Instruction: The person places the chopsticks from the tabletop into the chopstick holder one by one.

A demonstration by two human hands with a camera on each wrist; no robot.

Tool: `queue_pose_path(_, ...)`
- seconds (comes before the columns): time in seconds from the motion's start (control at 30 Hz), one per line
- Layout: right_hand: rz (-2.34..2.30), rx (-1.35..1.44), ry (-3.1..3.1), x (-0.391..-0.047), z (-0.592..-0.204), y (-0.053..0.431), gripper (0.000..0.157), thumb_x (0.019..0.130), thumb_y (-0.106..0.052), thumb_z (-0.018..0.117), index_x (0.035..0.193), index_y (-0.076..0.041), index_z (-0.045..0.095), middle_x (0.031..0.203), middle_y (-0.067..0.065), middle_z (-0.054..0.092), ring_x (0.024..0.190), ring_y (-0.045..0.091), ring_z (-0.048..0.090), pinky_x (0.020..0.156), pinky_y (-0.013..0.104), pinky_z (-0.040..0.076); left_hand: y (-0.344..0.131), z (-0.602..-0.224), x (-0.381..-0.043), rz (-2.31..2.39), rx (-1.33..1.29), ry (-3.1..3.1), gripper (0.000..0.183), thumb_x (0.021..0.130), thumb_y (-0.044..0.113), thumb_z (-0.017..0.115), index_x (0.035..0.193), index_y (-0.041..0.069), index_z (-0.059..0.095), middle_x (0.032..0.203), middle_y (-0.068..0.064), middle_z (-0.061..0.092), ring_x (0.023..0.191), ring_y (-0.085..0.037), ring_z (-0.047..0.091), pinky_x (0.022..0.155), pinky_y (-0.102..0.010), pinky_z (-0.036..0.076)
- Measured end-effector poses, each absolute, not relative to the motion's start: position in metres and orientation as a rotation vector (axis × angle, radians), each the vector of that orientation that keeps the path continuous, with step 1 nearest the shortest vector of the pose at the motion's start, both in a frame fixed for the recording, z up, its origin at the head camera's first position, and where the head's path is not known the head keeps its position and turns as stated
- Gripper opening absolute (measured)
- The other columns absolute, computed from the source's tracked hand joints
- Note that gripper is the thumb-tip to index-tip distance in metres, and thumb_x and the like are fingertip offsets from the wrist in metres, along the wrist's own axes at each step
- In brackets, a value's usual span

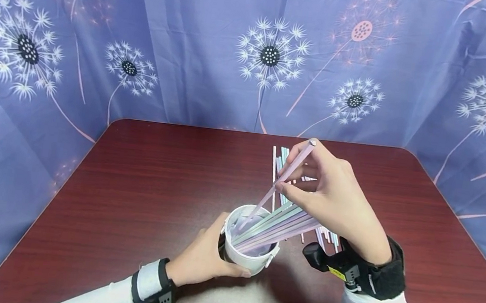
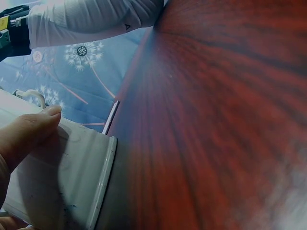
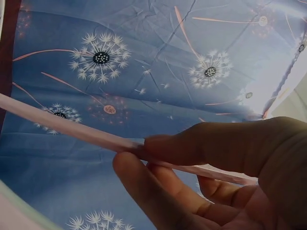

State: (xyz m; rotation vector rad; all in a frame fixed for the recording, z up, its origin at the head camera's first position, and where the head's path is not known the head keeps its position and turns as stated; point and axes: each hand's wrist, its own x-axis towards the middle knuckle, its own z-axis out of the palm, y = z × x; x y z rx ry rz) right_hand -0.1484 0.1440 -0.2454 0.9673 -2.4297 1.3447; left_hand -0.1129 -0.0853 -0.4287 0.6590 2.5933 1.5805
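Observation:
My left hand [image 1: 204,257] grips a small white pail [image 1: 248,261] from its left side, with the thumb across the front. Pastel straws [image 1: 277,228] in green, lilac and pink stand inside, leaning right against the rim. Between thumb and fingertips, my right hand [image 1: 329,186] pinches a pink straw [image 1: 294,163] above the pail. It slants, its lower end inside the pail and its upper end by the knuckles. In the right wrist view the thumb and index finger press on the same pink straw [image 3: 86,133]. The left wrist view shows the thumb on the pail's wall [image 2: 81,163].
More pastel straws [image 1: 278,165] lie loose on the dark red wooden table [image 1: 154,176], behind and right of the pail, partly hidden by the right hand. A blue dandelion-print cloth [image 1: 200,56] hangs around the table's back and sides.

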Motion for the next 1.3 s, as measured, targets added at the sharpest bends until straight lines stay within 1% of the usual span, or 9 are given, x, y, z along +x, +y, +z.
queue_pose_path(0.1, 1.323, 0.96, -2.432, -0.149, -0.246, 0.144, 0.039, 0.075, 0.008, 0.078, 0.101, -0.008, 0.054, 0.092, -0.003, 0.064, 0.081, 0.01, 0.069, 0.07, 0.026, 0.058, -0.085, -0.429, -0.113, 1.583, 0.663, 2.594, 0.102, 0.057, 0.044, 0.093, 0.14, 0.035, 0.035, 0.124, 0.015, 0.06, 0.113, -0.007, 0.058, 0.098, -0.035, 0.046)
queue_pose_path(0.27, 1.226, 0.946, -2.41, -0.149, -0.244, 0.146, 0.04, 0.075, 0.004, 0.079, 0.103, -0.008, 0.053, 0.089, -0.005, 0.066, 0.079, 0.008, 0.067, 0.064, 0.02, 0.054, -0.085, -0.429, -0.113, 1.588, 0.659, 2.594, 0.1, 0.056, 0.045, 0.093, 0.138, 0.035, 0.037, 0.124, 0.016, 0.059, 0.113, -0.006, 0.058, 0.098, -0.035, 0.046)
queue_pose_path(0.53, 1.2, 0.914, -2.359, -0.15, -0.239, 0.155, 0.04, 0.08, 0.001, 0.077, 0.113, -0.01, 0.057, 0.089, -0.004, 0.069, 0.086, 0.009, 0.068, 0.08, 0.019, 0.052, -0.083, -0.429, -0.114, 1.594, 0.674, 2.587, 0.099, 0.056, 0.042, 0.094, 0.138, 0.036, 0.037, 0.125, 0.016, 0.06, 0.115, -0.006, 0.058, 0.099, -0.035, 0.045)
queue_pose_path(0.63, 1.216, 0.859, -2.35, -0.15, -0.236, 0.16, 0.038, 0.083, -0.001, 0.075, 0.115, -0.012, 0.058, 0.089, -0.004, 0.069, 0.084, 0.01, 0.069, 0.072, 0.018, 0.051, -0.084, -0.429, -0.114, 1.599, 0.678, 2.583, 0.099, 0.056, 0.042, 0.094, 0.138, 0.036, 0.037, 0.125, 0.016, 0.06, 0.115, -0.006, 0.058, 0.099, -0.036, 0.045)
queue_pose_path(0.8, 1.27, 0.73, -2.32, -0.154, -0.233, 0.171, 0.033, 0.086, -0.005, 0.073, 0.115, -0.011, 0.06, 0.089, 0.002, 0.069, 0.08, 0.013, 0.067, 0.07, 0.017, 0.05, -0.084, -0.43, -0.114, 1.601, 0.677, 2.583, 0.099, 0.056, 0.043, 0.094, 0.138, 0.036, 0.037, 0.124, 0.016, 0.06, 0.115, -0.006, 0.058, 0.1, -0.036, 0.045)
queue_pose_path(0.83, 1.279, 0.7, -2.316, -0.156, -0.233, 0.173, 0.032, 0.086, -0.006, 0.073, 0.115, -0.011, 0.06, 0.088, 0.003, 0.069, 0.08, 0.014, 0.067, 0.073, 0.017, 0.051, -0.084, -0.43, -0.114, 1.604, 0.677, 2.581, 0.099, 0.056, 0.043, 0.094, 0.137, 0.036, 0.037, 0.124, 0.016, 0.06, 0.115, -0.006, 0.058, 0.1, -0.036, 0.045)
queue_pose_path(0.9, 1.295, 0.638, -2.313, -0.161, -0.234, 0.178, 0.031, 0.086, -0.008, 0.073, 0.114, -0.01, 0.06, 0.088, 0.005, 0.069, 0.079, 0.015, 0.067, 0.072, 0.017, 0.051, -0.084, -0.43, -0.114, 1.604, 0.673, 2.581, 0.099, 0.056, 0.045, 0.093, 0.137, 0.035, 0.038, 0.124, 0.017, 0.06, 0.115, -0.006, 0.058, 0.1, -0.036, 0.045)
queue_pose_path(1.17, 1.257, 0.323, -2.343, -0.189, -0.246, 0.2, 0.026, 0.087, -0.016, 0.073, 0.111, -0.015, 0.063, 0.085, -0.006, 0.07, 0.076, 0.008, 0.068, 0.069, 0.016, 0.05, -0.084, -0.43, -0.114, 1.61, 0.676, 2.566, 0.098, 0.056, 0.048, 0.092, 0.137, 0.035, 0.037, 0.124, 0.016, 0.06, 0.115, -0.007, 0.058, 0.1, -0.036, 0.045)
queue_pose_path(1.3, 1.109, 0.187, -2.367, -0.207, -0.256, 0.212, 0.025, 0.087, -0.022, 0.072, 0.11, -0.014, 0.064, 0.085, -0.004, 0.071, 0.07, -0.004, 0.063, 0.069, 0.017, 0.045, -0.084, -0.43, -0.114, 1.606, 0.679, 2.566, 0.098, 0.057, 0.048, 0.092, 0.137, 0.035, 0.037, 0.125, 0.016, 0.06, 0.116, -0.007, 0.058, 0.1, -0.036, 0.045)
